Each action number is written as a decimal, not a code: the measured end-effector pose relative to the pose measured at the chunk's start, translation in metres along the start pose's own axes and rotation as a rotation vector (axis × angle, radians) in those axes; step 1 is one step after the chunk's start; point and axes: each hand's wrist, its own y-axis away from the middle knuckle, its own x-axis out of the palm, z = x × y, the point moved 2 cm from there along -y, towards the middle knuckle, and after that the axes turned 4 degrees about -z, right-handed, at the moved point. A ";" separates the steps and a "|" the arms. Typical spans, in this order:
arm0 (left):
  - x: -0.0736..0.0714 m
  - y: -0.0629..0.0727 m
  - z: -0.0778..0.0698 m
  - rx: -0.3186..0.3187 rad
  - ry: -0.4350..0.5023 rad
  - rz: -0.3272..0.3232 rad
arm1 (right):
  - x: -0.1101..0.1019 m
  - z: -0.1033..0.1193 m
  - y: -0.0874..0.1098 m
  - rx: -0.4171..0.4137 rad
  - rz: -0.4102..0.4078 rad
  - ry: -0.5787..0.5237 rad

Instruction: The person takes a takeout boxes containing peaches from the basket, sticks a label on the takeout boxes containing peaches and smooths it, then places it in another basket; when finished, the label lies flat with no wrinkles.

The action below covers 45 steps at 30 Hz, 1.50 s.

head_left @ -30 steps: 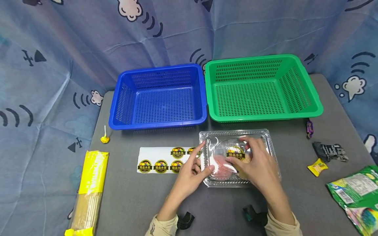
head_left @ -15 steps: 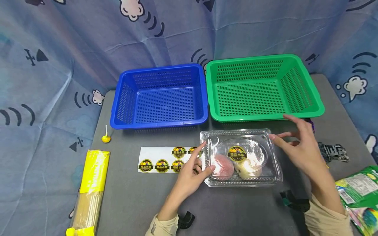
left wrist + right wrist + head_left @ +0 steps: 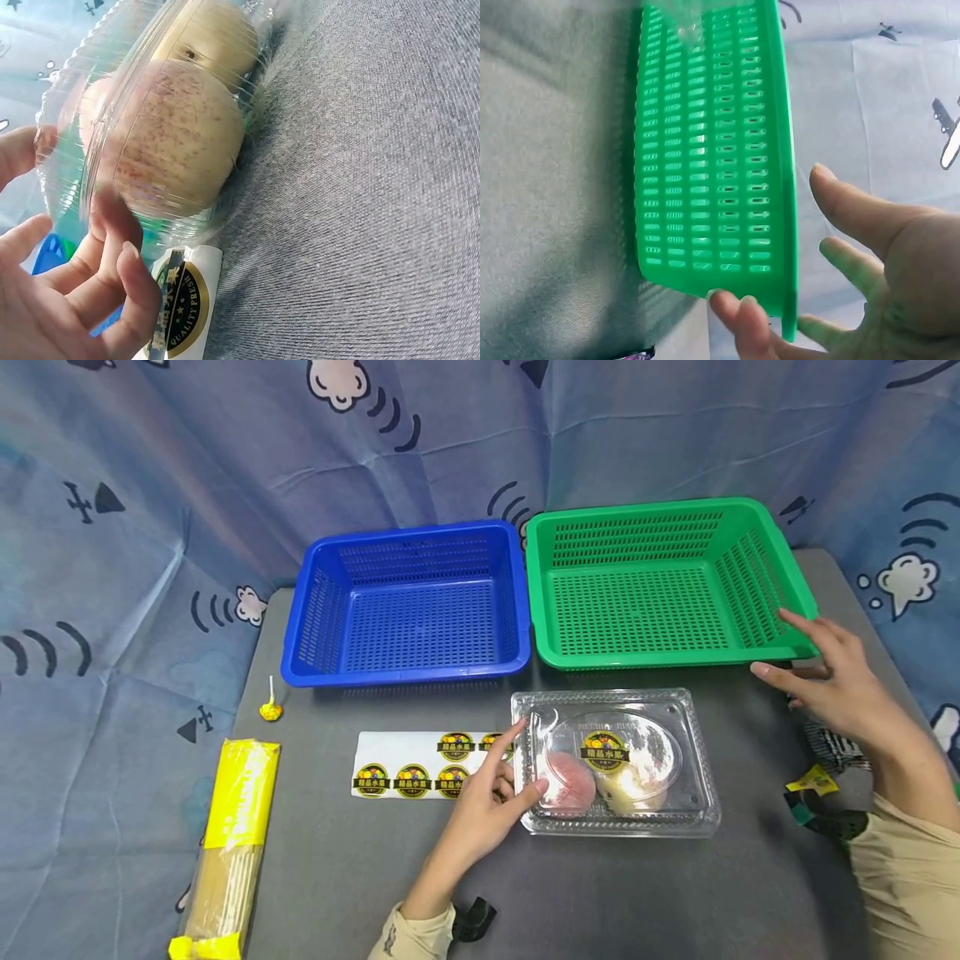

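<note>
A clear plastic clamshell box (image 3: 678,760) lies closed on the table, with a round label (image 3: 604,752) on its lid. Inside are a pinkish round fruit (image 3: 568,783) and a pale yellow one (image 3: 217,37). My left hand (image 3: 487,797) touches the box's left side, thumb and index finger spread along the rim; its other fingers are bent beside it. My right hand (image 3: 843,689) is at the front right corner of the green basket (image 3: 637,660), fingers spread around the corner and holding nothing. In the right wrist view the fingertips (image 3: 724,304) overlap the basket's corner.
Left of the green basket stands a blue basket (image 3: 405,676). A sticker sheet (image 3: 397,747) lies partly beneath my left hand. Noodles in a yellow pack (image 3: 240,810) and a lollipop (image 3: 271,710) lie left; a yellow candy (image 3: 816,781) and dark wrapper (image 3: 832,745) lie right.
My right hand has left the label on the lid, passed the box's right edge and moved right and away to the green basket's corner. The left hand stays at the box.
</note>
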 end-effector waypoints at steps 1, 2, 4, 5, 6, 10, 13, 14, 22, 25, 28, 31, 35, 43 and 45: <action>0.000 0.000 0.000 -0.003 0.005 0.003 | -0.001 -0.001 -0.002 -0.001 0.002 0.006; 0.001 0.000 0.000 -0.006 0.011 0.006 | -0.001 -0.003 -0.003 -0.006 0.002 0.014; 0.001 0.000 0.001 -0.015 0.023 0.014 | -0.002 -0.005 -0.005 -0.017 0.001 0.025; 0.001 0.000 0.001 -0.019 0.027 0.016 | -0.001 -0.005 -0.006 -0.016 0.003 0.025; 0.001 0.000 0.000 -0.021 0.031 0.018 | -0.001 -0.006 -0.007 -0.017 0.004 0.028; 0.002 0.000 0.000 -0.027 0.035 0.020 | -0.001 -0.006 -0.011 -0.029 0.007 0.042; 0.002 0.000 -0.001 -0.030 0.035 0.022 | -0.001 -0.007 -0.013 -0.058 0.047 0.056; 0.002 0.000 -0.001 -0.031 0.035 0.023 | -0.001 -0.007 -0.014 -0.068 0.062 0.056; 0.003 0.000 -0.002 -0.077 0.094 0.061 | 0.002 -0.008 -0.016 -0.110 0.072 0.074; 0.004 0.001 -0.003 -0.063 0.119 0.067 | 0.002 -0.007 -0.016 -0.108 0.067 0.091; 0.005 0.002 -0.005 -0.036 0.147 0.066 | 0.002 -0.006 -0.015 -0.101 0.075 0.101; 0.006 0.002 -0.007 -0.004 0.175 0.067 | 0.001 -0.005 -0.015 -0.092 0.081 0.105; 0.007 0.003 -0.011 0.028 0.195 0.086 | 0.001 -0.004 -0.015 -0.088 0.075 0.103; 0.003 0.004 -0.028 0.065 0.260 0.129 | 0.000 -0.003 -0.018 -0.089 0.077 0.098; 0.000 0.002 -0.034 0.076 0.278 0.146 | 0.000 -0.003 -0.018 -0.089 0.080 0.098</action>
